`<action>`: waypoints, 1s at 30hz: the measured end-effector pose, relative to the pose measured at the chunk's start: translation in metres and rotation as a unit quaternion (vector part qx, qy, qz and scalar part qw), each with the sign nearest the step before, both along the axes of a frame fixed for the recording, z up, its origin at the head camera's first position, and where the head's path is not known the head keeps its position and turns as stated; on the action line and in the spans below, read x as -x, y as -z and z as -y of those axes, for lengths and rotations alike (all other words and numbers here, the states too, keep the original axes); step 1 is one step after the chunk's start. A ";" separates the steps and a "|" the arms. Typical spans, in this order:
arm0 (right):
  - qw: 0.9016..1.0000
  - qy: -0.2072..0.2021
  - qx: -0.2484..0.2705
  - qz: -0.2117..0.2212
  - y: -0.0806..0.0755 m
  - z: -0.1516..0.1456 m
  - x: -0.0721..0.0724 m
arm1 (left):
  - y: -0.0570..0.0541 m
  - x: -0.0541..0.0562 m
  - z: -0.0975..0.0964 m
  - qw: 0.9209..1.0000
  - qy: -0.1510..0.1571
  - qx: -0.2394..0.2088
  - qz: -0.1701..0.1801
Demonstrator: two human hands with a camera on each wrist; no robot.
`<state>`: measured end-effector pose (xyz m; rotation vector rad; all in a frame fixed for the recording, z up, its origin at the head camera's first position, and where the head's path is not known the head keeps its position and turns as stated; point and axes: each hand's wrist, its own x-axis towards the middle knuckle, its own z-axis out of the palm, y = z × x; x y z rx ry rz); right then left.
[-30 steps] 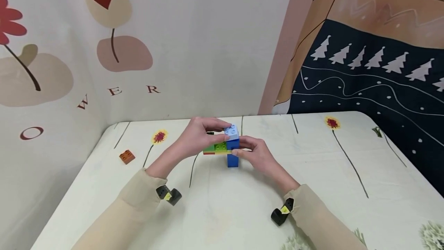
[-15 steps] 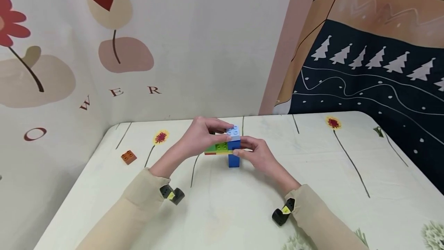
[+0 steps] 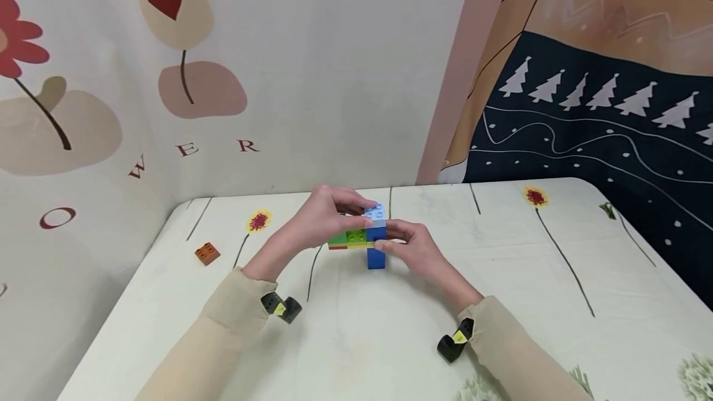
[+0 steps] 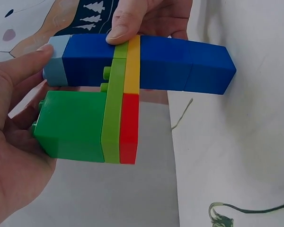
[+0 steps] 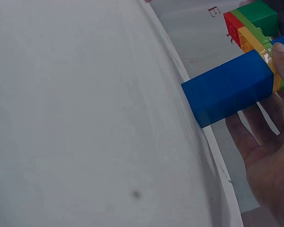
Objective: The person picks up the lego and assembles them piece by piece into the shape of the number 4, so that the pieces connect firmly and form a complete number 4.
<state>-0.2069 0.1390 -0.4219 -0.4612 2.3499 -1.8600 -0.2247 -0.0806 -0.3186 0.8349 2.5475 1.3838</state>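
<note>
A joined stack of toy building bricks (image 3: 375, 258) stands in the middle of the head view, mostly dark blue. On its top is a light blue brick (image 3: 376, 215), pinched by my left hand (image 3: 325, 220) between thumb and fingers. My right hand (image 3: 416, 249) grips the stack from the right, thumb at the thin layers halfway up. In the left wrist view these layers are a lime green plate (image 4: 112, 113) over a yellow plate (image 4: 132, 66) and a red plate (image 4: 129, 127). A green brick (image 4: 73, 125) sits on the lime plate's overhanging end, beside my left palm.
A loose orange-brown brick (image 3: 207, 254) lies on the table at the left. The table is covered by a white cloth (image 3: 345, 339) printed with flowers. Behind it hangs a pale printed curtain (image 3: 334, 79), with a dark tree-patterned cloth (image 3: 585, 116) at the right.
Both hands keep their hold on the bricks. My left wrist has shifted slightly right, and the head view has turned a little; the stack looks otherwise the same.
</note>
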 end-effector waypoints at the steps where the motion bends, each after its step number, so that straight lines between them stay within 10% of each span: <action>1: 1.000 -0.001 0.001 0.000 0.000 0.000 0.000 | 0.000 0.000 0.000 1.000 0.003 0.000 0.000; 30: 1.000 -0.003 0.006 -0.003 0.001 -0.001 0.001 | -0.005 0.000 -0.001 0.999 0.027 0.034 -0.021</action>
